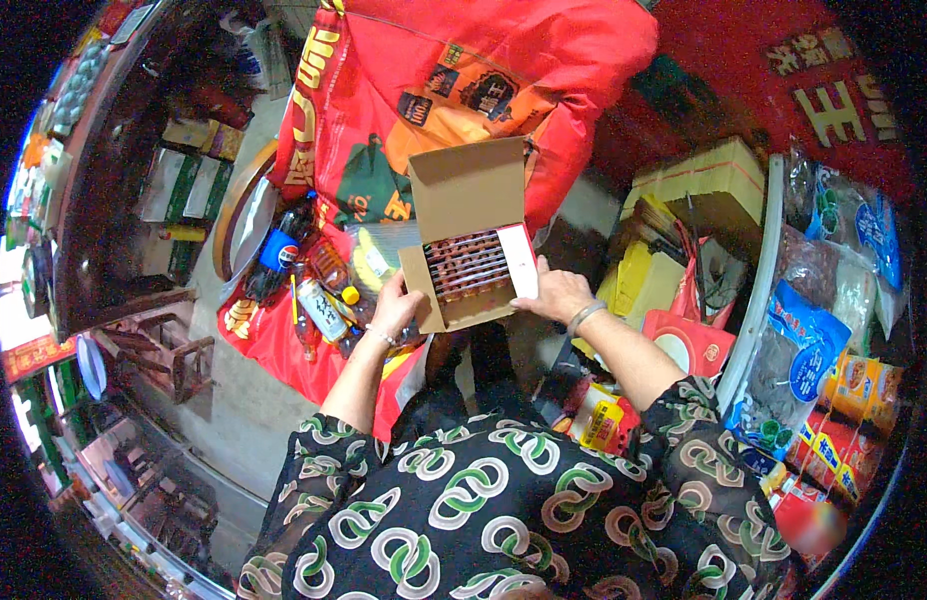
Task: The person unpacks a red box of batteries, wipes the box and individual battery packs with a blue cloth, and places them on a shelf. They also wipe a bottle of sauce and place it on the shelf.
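Note:
Between my hands is a small cardboard box (pixel 468 188) with its lid raised. Inside it stands a row of thin, dark-patterned packets (pixel 471 266), packed edge to edge. My left hand (pixel 395 309) grips the box's left front corner, thumb on its side flap. On the right, my right hand (pixel 557 293) holds the white-and-red side of the box, its thumb near the front corner. The undersides of both hands' grips are hidden. Just left of the box lie several drinks, among them a dark cola bottle (pixel 280 252) with a blue label and a white can (pixel 322 308).
A red printed cloth (pixel 424 60) spreads behind the box and under the drinks. To the right stand a yellowish carton (pixel 706 185) and a red box (pixel 689 342). Bagged goods (pixel 799 345) line the far right. A wooden stool (pixel 164 350) stands on the left.

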Demonstrator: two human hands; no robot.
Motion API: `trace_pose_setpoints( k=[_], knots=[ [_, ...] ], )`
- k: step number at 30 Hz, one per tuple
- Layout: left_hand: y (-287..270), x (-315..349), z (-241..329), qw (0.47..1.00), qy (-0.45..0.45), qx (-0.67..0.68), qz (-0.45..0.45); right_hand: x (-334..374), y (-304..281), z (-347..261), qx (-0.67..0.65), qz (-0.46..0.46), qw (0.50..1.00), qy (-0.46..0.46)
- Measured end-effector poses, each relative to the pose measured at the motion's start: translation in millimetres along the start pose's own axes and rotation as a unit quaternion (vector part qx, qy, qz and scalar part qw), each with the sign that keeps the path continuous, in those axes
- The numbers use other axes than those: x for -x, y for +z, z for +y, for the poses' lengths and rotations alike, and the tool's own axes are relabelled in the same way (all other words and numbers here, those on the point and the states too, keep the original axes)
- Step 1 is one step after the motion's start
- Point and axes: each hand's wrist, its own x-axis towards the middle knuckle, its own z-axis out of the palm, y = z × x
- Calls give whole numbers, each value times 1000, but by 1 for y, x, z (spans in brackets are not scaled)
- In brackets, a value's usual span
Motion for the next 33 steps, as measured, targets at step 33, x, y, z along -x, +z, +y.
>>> trace_pose_setpoints(
  k=[33],
  knots=[
    [-12,-27,-38,999,36,10,-14,-2,91,43,-501,75,862,32]
  ],
)
